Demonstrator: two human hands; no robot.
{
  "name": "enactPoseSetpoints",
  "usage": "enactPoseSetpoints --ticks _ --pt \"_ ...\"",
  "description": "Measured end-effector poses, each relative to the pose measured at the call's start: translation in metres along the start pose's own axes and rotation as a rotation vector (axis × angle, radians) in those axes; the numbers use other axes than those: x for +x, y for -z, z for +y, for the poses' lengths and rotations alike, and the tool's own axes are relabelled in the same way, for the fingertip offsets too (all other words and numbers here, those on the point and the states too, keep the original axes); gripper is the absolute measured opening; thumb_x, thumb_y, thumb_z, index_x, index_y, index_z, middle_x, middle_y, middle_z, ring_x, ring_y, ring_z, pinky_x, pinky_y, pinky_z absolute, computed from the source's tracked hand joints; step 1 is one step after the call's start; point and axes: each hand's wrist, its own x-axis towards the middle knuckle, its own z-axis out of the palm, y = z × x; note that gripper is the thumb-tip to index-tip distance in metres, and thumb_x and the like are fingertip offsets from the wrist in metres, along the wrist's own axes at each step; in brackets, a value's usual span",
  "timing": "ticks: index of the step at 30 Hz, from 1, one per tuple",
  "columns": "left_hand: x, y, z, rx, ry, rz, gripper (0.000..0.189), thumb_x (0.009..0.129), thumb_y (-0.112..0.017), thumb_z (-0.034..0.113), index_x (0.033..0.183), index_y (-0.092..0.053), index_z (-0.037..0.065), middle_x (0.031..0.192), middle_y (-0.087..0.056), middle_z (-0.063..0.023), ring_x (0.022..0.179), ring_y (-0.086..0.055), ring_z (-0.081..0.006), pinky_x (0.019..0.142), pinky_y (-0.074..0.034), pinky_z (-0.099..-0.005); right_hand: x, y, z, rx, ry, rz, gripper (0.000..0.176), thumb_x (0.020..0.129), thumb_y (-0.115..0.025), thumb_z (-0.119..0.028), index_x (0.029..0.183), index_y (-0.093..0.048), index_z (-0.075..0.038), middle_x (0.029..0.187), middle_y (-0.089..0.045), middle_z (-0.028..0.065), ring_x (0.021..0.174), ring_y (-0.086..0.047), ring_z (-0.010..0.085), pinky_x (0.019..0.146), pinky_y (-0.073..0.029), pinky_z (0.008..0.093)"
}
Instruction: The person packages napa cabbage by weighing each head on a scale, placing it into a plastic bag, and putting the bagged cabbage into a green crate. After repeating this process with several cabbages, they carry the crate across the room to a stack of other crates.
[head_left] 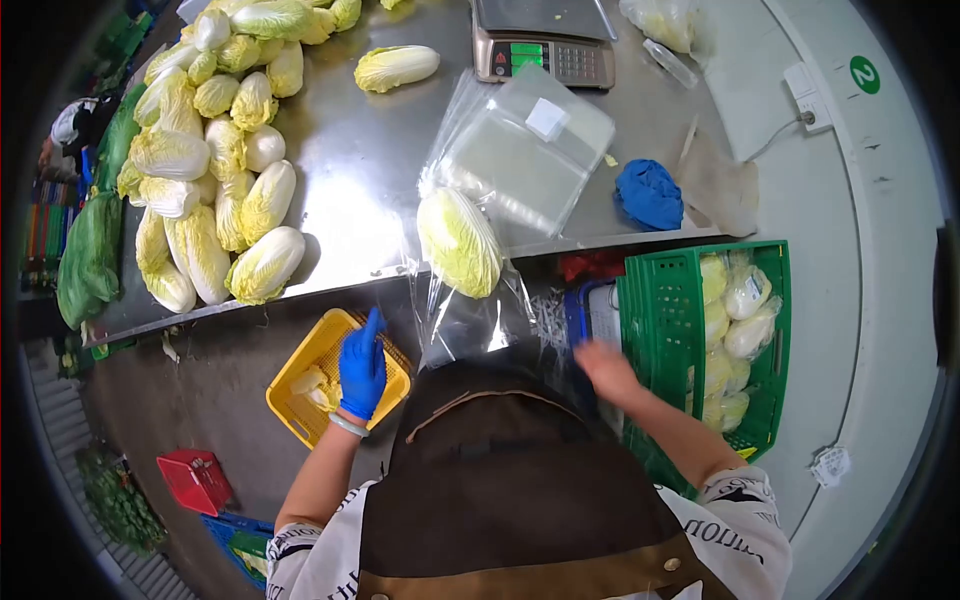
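A napa cabbage (459, 243) lies at the front edge of the steel table, on a clear plastic bag (478, 322) that hangs over the edge towards my apron. My left hand (362, 372), in a blue glove, is over the yellow basket (289, 366), its fingers stretched out and nothing visible in them. Bare and smeared by motion, my right hand (606, 372) is beside the green crate (660, 300), to the right of the hanging bag. A stack of clear bags (530, 160) lies just behind the cabbage.
Many cabbages (172, 156) are heaped at the table's left. A scale (545, 58) stands at the back, with a single cabbage (397, 68) to its left. Crumpled blue plastic (649, 194) lies near the right edge. Wrapped cabbages (747, 292) fill the green crate. A red basket (194, 482) stands lower left.
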Motion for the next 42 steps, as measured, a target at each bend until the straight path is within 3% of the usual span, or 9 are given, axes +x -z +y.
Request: enactPoseSetpoints --ticks 2,9,15,19,27,30,32,36,42 --pt "0.022 -0.001 0.000 0.427 -0.249 -0.057 0.056 0.078 -0.062 0.008 0.133 -0.049 0.011 0.133 -0.050 -0.0145 0.125 -0.045 -0.0321 0.104 -0.034 -0.0452 0.054 0.074 -0.028 -0.088 -0.024 0.566 0.046 0.082 -0.051 -0.010 0.128 -0.050 -0.008 0.137 -0.043 0.0138 0.129 -0.039 0.0307 0.106 -0.033 0.0450" --pt "0.048 -0.034 -0.001 0.177 -0.674 -0.365 0.039 0.085 -0.060 0.020 0.123 -0.058 0.013 0.128 -0.056 -0.0097 0.118 -0.052 -0.0284 0.099 -0.041 -0.0426 0.128 0.077 -0.025 -0.008 0.592 0.506 0.038 0.084 -0.055 -0.016 0.120 -0.059 -0.009 0.134 -0.051 0.0035 0.129 -0.042 0.0246 0.107 -0.035 0.0402" --pt "0.084 -0.003 0.019 -0.958 0.341 -0.240 0.035 0.096 -0.052 0.030 0.098 -0.068 -0.002 0.082 -0.068 -0.0083 0.076 -0.065 -0.0147 0.072 -0.050 -0.0278 0.146 0.086 -0.021 1.755 -0.018 0.181 0.040 0.099 -0.045 -0.025 0.081 -0.066 0.004 0.082 -0.068 0.0144 0.078 -0.067 0.0183 0.074 -0.053 0.0305" --pt "0.099 -0.057 -0.036 -0.795 0.776 -0.312 0.024 0.093 -0.054 0.020 0.083 -0.068 0.003 0.075 -0.065 -0.0053 0.061 -0.059 -0.0135 0.055 -0.047 -0.0270 0.183 0.058 -0.044 1.642 -0.401 0.148 0.042 0.093 -0.051 -0.029 0.063 -0.060 -0.001 0.054 -0.059 0.0081 0.047 -0.060 0.0202 0.042 -0.046 0.0311" --pt "0.093 -0.102 -0.062 -1.170 1.006 -0.251 0.017 0.087 -0.059 0.016 0.093 -0.065 0.001 0.086 -0.066 -0.0053 0.074 -0.061 -0.0149 0.066 -0.048 -0.0267 0.158 0.067 -0.073 0.998 -0.654 0.846 0.027 0.082 -0.063 -0.027 0.094 -0.058 -0.004 0.083 -0.067 0.0117 0.074 -0.065 0.0256 0.066 -0.050 0.0371" --pt "0.105 -0.093 -0.071 -1.527 0.990 -0.450 0.021 0.088 -0.056 0.011 0.106 -0.062 0.001 0.100 -0.066 -0.0079 0.088 -0.062 -0.0168 0.077 -0.050 -0.0274 0.137 0.127 -0.087 0.334 0.015 0.475 0.034 0.077 -0.067 -0.026 0.105 -0.058 -0.009 0.113 -0.062 0.0122 0.102 -0.060 0.0265 0.079 -0.050 0.0398" --pt "0.105 -0.075 -0.065 -0.674 0.458 -0.566 0.023 0.090 -0.052 0.007 0.110 -0.062 0.002 0.102 -0.066 -0.0081 0.090 -0.061 -0.0153 0.080 -0.050 -0.0274 0.148 0.117 -0.114 -0.012 0.220 0.828 0.059 0.069 -0.072 -0.030 0.123 -0.053 -0.015 0.134 -0.048 0.0107 0.121 -0.046 0.0330 0.091 -0.047 0.0437" --pt "0.124 -0.087 -0.104 -0.860 0.842 -0.644 0.016 0.089 -0.057 0.018 0.098 -0.063 0.005 0.083 -0.061 -0.0025 0.069 -0.054 -0.0126 0.061 -0.045 -0.0275 0.197 0.092 -0.103 0.111 0.049 0.649 0.075 0.067 -0.075 -0.035 0.135 -0.047 -0.019 0.142 -0.038 0.0099 0.129 -0.036 0.0356 0.099 -0.043 0.0428" --pt "0.187 -0.032 0.026 -0.536 0.088 -0.238 0.033 0.092 -0.053 0.012 0.122 -0.053 -0.002 0.125 -0.051 -0.0097 0.107 -0.050 -0.0175 0.088 -0.040 -0.0310 0.164 0.172 -0.059 0.908 -0.165 0.643 0.065 0.067 -0.077 -0.038 0.123 -0.058 -0.010 0.111 -0.063 0.0122 0.097 -0.062 0.0278 0.084 -0.050 0.0386"
